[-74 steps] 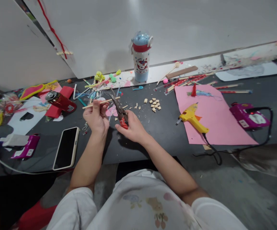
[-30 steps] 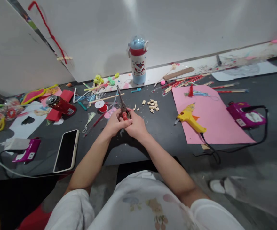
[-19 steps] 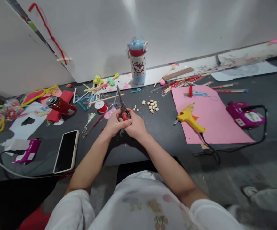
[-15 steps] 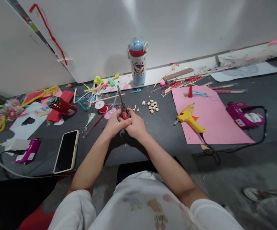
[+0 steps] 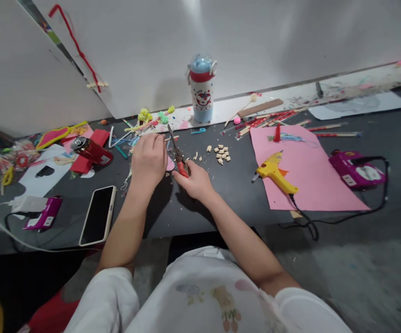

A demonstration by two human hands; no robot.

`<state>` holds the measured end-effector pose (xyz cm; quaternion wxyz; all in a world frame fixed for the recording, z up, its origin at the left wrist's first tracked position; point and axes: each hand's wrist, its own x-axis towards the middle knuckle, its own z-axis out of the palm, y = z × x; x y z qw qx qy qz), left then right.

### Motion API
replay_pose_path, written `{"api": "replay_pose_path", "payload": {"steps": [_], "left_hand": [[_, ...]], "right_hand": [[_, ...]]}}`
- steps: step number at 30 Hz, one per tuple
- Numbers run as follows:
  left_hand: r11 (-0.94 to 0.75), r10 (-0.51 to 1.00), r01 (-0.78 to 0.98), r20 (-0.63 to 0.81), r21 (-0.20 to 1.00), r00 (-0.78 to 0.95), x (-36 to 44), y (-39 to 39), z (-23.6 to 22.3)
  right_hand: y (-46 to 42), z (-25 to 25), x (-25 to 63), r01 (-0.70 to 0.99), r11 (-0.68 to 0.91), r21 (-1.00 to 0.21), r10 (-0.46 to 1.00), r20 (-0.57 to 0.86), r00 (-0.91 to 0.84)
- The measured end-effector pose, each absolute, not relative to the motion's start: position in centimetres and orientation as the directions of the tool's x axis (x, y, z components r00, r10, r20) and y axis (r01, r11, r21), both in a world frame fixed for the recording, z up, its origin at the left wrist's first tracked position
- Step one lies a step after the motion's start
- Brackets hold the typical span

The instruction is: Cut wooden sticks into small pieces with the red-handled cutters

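Observation:
My right hand (image 5: 197, 181) is closed around the red handles of a pair of scissors (image 5: 178, 152). Their dark blades point away from me, toward the wall. My left hand (image 5: 149, 159) is over the craft bits left of the scissors, back of the hand up and fingers bent downward. Its fingertips are hidden, so any grip there does not show. A thin wooden stick (image 5: 172, 138) pokes out just right of its fingers. Short cut pieces of wood (image 5: 221, 153) lie in a small group to the right of the blades, with a few crumbs nearer the scissors.
A blue-and-white bottle (image 5: 202, 90) stands by the wall. At right, a yellow glue gun (image 5: 277, 173) lies on pink paper (image 5: 311, 185), its cord running to a purple power strip (image 5: 356, 169). Leftward are a phone (image 5: 98, 215), a tilted red can (image 5: 92, 150) and another purple strip (image 5: 44, 215).
My left hand has come away from my right hand and the scissors, moving left and farther out over the craft bits. The right hand keeps its hold on the scissors.

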<state>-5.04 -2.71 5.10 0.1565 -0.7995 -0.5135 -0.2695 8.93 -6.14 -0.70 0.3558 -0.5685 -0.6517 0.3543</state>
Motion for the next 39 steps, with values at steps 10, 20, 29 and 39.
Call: {"api": "replay_pose_path", "payload": {"steps": [10, 20, 29, 39], "left_hand": [[-0.458, 0.732, 0.888, 0.547, -0.044, 0.405, -6.0, 0.0, 4.5], [-0.572, 0.674, 0.820, 0.590, 0.035, 0.445, -7.1, 1.0, 3.6], [-0.627, 0.633, 0.777, 0.614, 0.049, 0.472, -7.4, 1.9, 3.2], [-0.636, 0.686, 0.759, 0.553, 0.140, 0.473, -7.3, 2.7, 3.5]], "right_hand": [[-5.9, -0.5, 9.6, 0.399, 0.113, -0.910, 0.989, 0.062, -0.138], [-5.7, -0.9, 10.0, 0.342, 0.141, -0.929, 0.980, 0.080, -0.184], [-5.5, -0.9, 10.0, 0.332, 0.133, -0.934, 0.978, 0.069, -0.197], [-5.4, -0.6, 10.1, 0.356, 0.119, -0.927, 0.979, 0.050, -0.195]]}}
